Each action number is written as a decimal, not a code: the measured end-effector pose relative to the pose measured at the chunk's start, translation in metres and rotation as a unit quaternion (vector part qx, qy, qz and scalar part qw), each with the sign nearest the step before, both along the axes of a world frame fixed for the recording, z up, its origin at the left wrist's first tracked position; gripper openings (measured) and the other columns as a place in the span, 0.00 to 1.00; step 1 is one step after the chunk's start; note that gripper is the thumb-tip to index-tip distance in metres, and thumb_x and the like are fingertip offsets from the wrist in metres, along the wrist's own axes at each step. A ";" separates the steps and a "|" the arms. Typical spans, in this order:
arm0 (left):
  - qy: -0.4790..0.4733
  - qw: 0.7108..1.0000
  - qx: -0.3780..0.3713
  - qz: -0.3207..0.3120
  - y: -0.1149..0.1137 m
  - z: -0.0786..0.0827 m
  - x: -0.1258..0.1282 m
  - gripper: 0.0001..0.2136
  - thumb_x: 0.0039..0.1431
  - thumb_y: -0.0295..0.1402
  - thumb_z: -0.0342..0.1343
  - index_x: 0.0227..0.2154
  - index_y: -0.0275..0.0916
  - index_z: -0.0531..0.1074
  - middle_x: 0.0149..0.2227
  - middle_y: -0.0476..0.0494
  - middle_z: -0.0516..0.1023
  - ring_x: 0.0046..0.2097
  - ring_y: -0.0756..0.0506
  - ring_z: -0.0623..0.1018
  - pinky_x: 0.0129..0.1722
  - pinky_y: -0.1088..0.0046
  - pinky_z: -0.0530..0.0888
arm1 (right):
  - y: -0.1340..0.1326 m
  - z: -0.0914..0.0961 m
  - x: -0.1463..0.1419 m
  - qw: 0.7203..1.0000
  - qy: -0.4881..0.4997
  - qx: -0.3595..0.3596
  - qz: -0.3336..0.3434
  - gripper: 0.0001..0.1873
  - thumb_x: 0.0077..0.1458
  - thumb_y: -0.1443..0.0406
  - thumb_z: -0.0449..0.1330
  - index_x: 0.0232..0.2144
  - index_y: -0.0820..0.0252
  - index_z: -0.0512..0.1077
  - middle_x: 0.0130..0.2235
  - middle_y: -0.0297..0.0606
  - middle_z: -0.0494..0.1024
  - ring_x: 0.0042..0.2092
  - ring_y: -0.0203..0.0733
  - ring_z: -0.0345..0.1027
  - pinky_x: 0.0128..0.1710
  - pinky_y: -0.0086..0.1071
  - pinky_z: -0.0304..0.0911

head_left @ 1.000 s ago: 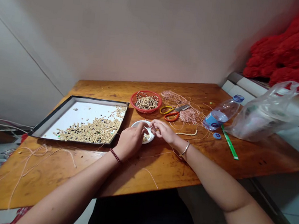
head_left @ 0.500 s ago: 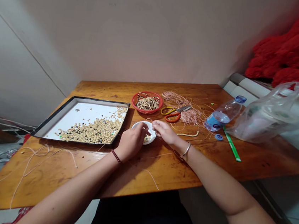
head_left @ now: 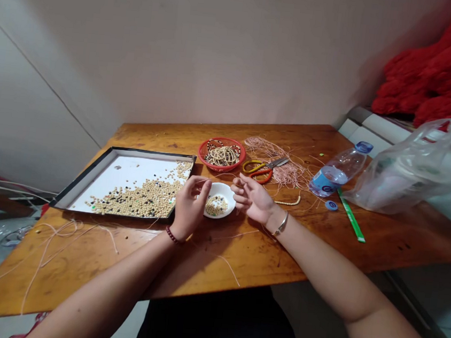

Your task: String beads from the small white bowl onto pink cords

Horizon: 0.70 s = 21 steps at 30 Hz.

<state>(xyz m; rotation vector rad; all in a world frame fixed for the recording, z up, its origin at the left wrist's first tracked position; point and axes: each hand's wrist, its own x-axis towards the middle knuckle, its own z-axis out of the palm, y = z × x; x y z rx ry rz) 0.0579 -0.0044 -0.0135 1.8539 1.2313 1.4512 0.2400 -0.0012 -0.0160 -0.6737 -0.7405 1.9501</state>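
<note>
Left grip raised, fingertips close, cannot tell if pinching thread; right grip apart, fingers loosely curled, nothing visible held. White dish between both, within easy reach, small beads inside. Tray at 9 o'clock, more beads spread there; red basket at 12; scissors at 1.

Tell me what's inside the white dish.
The white dish holds a small heap of pale and dark beads; the part of the dish under the heap is covered and cannot be seen.
</note>
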 end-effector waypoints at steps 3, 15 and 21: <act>-0.048 0.998 0.010 0.037 0.002 0.001 -0.001 0.10 0.60 0.40 0.53 0.31 0.37 0.68 0.30 0.47 0.72 0.32 0.51 0.73 0.32 0.76 0.71 | 0.002 -0.001 0.002 0.997 0.059 -0.017 -0.036 0.11 0.58 0.57 0.52 0.31 0.58 0.62 0.23 0.24 0.53 0.19 0.28 0.31 0.17 0.24 0.33; 0.030 0.995 -0.003 -0.093 -0.009 0.004 0.001 0.10 0.60 0.40 0.55 0.30 0.37 0.70 0.31 0.46 0.73 0.32 0.51 0.73 0.30 0.77 0.69 | -0.003 -0.009 -0.008 0.970 -0.178 0.095 -0.132 0.15 0.54 0.54 0.57 0.33 0.61 0.72 0.31 0.33 0.69 0.22 0.28 0.56 0.19 0.25 0.47; 0.060 0.996 0.008 -0.063 -0.005 0.004 -0.001 0.11 0.60 0.41 0.54 0.30 0.38 0.70 0.31 0.46 0.74 0.32 0.50 0.72 0.30 0.75 0.68 | -0.007 -0.006 -0.014 0.921 -0.294 0.243 -0.074 0.19 0.53 0.52 0.57 0.26 0.63 0.72 0.24 0.32 0.66 0.24 0.30 0.52 0.23 0.26 0.47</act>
